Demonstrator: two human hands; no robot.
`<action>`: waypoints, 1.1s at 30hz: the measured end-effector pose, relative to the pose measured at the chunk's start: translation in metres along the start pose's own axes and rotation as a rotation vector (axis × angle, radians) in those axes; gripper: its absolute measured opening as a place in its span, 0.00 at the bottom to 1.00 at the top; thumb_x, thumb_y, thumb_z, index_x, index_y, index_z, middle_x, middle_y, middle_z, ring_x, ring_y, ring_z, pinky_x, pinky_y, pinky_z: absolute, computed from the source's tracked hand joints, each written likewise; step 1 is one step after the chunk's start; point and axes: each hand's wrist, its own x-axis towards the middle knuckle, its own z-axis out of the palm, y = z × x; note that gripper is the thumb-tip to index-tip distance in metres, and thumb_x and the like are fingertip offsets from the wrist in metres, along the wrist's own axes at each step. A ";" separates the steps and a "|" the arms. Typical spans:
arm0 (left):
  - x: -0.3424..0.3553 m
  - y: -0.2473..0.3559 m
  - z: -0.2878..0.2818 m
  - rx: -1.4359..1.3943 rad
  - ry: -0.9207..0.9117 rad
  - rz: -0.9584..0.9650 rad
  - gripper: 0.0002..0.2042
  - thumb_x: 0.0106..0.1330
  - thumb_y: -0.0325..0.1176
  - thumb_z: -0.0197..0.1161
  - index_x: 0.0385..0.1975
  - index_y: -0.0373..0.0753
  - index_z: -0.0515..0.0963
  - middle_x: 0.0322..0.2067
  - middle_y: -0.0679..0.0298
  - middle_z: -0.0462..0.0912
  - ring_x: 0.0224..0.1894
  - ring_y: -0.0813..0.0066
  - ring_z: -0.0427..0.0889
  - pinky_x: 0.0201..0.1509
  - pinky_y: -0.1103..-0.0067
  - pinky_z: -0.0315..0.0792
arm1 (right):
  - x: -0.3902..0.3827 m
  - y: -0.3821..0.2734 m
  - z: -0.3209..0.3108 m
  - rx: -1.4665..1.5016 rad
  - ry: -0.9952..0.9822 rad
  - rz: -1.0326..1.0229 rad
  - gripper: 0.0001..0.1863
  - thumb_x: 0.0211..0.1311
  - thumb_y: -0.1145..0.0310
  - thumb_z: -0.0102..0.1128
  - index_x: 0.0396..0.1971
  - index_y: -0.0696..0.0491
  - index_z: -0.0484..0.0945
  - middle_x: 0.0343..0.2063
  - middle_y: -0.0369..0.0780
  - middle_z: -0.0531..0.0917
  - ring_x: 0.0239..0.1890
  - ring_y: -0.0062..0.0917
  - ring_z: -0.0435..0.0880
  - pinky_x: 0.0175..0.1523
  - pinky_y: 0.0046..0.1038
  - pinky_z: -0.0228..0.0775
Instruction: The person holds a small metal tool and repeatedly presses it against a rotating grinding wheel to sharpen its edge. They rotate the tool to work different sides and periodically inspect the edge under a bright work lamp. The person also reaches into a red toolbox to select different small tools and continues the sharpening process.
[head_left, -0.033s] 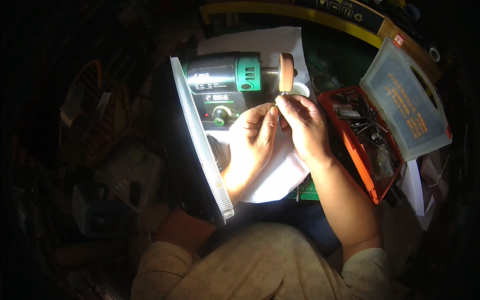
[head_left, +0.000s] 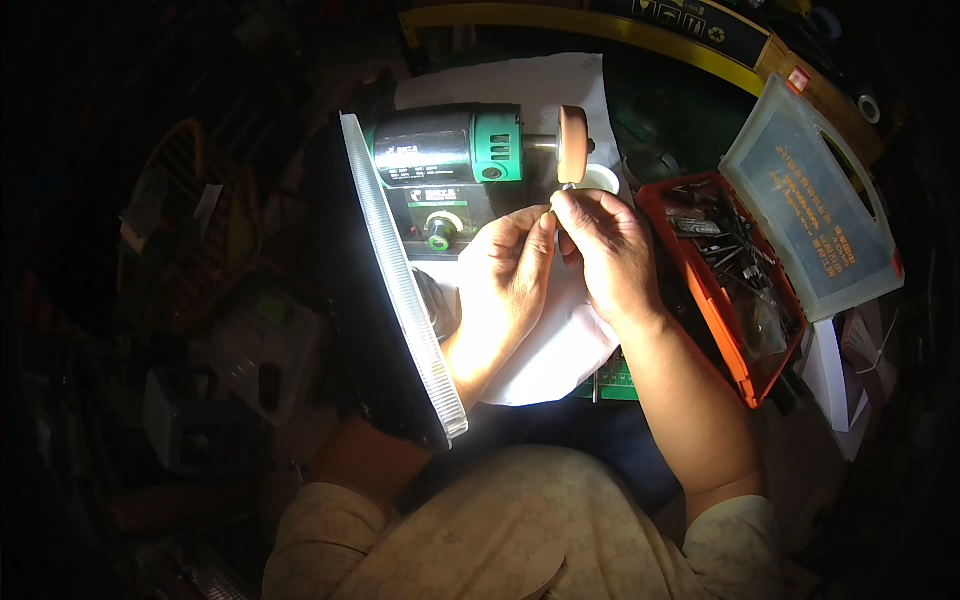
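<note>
A green and black bench grinder lies on white paper, with a tan round wheel on its shaft. Just below the wheel, my left hand and my right hand meet at the fingertips. Both are closed in a pinch on a small, thin piece, which the fingers mostly cover; its kind cannot be made out. Its upper end seems close to the wheel's lower edge; whether they touch is unclear. A knob sits on the grinder's front panel.
Along the left stands a bright lamp panel, beside my left forearm. An orange case full of small metal tools lies right, its clear lid raised. Behind the wheel is a white round container. A yellow bar crosses the back.
My hands and the piece keep the same place. A small red light on the grinder's panel, seen earlier, no longer shows.
</note>
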 end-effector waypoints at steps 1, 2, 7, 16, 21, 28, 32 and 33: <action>0.000 0.000 0.000 0.014 0.001 -0.012 0.09 0.74 0.30 0.64 0.45 0.31 0.84 0.30 0.68 0.84 0.30 0.88 0.75 0.35 0.88 0.71 | 0.000 0.000 0.000 -0.004 0.001 0.000 0.12 0.71 0.62 0.65 0.43 0.57 0.85 0.23 0.28 0.80 0.25 0.10 0.73 0.31 0.15 0.64; 0.000 0.001 0.000 0.017 -0.002 -0.002 0.09 0.74 0.30 0.64 0.45 0.31 0.84 0.29 0.68 0.84 0.29 0.88 0.75 0.35 0.88 0.71 | 0.001 0.000 0.000 -0.004 -0.001 -0.003 0.12 0.71 0.62 0.65 0.43 0.57 0.85 0.23 0.28 0.80 0.25 0.10 0.73 0.31 0.15 0.64; 0.000 0.002 -0.001 0.074 -0.001 0.000 0.09 0.75 0.31 0.63 0.44 0.32 0.84 0.28 0.68 0.83 0.29 0.88 0.74 0.34 0.87 0.71 | 0.001 0.000 0.000 -0.018 0.018 0.009 0.12 0.71 0.62 0.65 0.42 0.56 0.85 0.23 0.28 0.79 0.24 0.10 0.73 0.30 0.15 0.64; 0.000 -0.001 -0.002 0.122 -0.001 0.039 0.09 0.75 0.31 0.63 0.44 0.32 0.84 0.28 0.69 0.83 0.29 0.88 0.73 0.33 0.87 0.70 | 0.000 0.000 0.000 -0.005 0.005 0.008 0.12 0.71 0.63 0.65 0.42 0.57 0.84 0.23 0.28 0.79 0.24 0.10 0.73 0.31 0.15 0.63; -0.002 -0.003 -0.002 -0.010 -0.029 -0.007 0.09 0.76 0.31 0.62 0.44 0.32 0.83 0.29 0.70 0.82 0.29 0.88 0.72 0.35 0.88 0.69 | -0.003 -0.002 -0.002 -0.014 -0.013 -0.005 0.12 0.71 0.63 0.65 0.42 0.57 0.84 0.24 0.29 0.80 0.25 0.10 0.73 0.32 0.15 0.64; -0.002 -0.003 -0.005 -0.030 -0.050 -0.080 0.08 0.76 0.31 0.61 0.44 0.32 0.82 0.30 0.69 0.83 0.30 0.87 0.74 0.36 0.88 0.70 | -0.002 -0.002 -0.003 0.025 -0.041 0.024 0.13 0.71 0.63 0.65 0.45 0.57 0.84 0.25 0.29 0.80 0.26 0.11 0.74 0.32 0.15 0.65; -0.001 -0.002 0.000 -0.133 -0.027 0.002 0.08 0.75 0.29 0.62 0.44 0.31 0.82 0.32 0.66 0.84 0.32 0.86 0.77 0.38 0.87 0.72 | -0.003 -0.001 -0.002 0.033 -0.028 0.015 0.13 0.71 0.63 0.65 0.45 0.57 0.84 0.24 0.29 0.80 0.26 0.11 0.74 0.33 0.15 0.65; -0.002 -0.001 0.001 -0.163 -0.025 -0.004 0.08 0.75 0.29 0.62 0.44 0.30 0.82 0.33 0.65 0.85 0.33 0.85 0.77 0.39 0.87 0.73 | -0.003 -0.001 -0.002 0.030 -0.036 0.006 0.13 0.71 0.62 0.65 0.44 0.57 0.84 0.24 0.29 0.80 0.26 0.11 0.74 0.33 0.15 0.65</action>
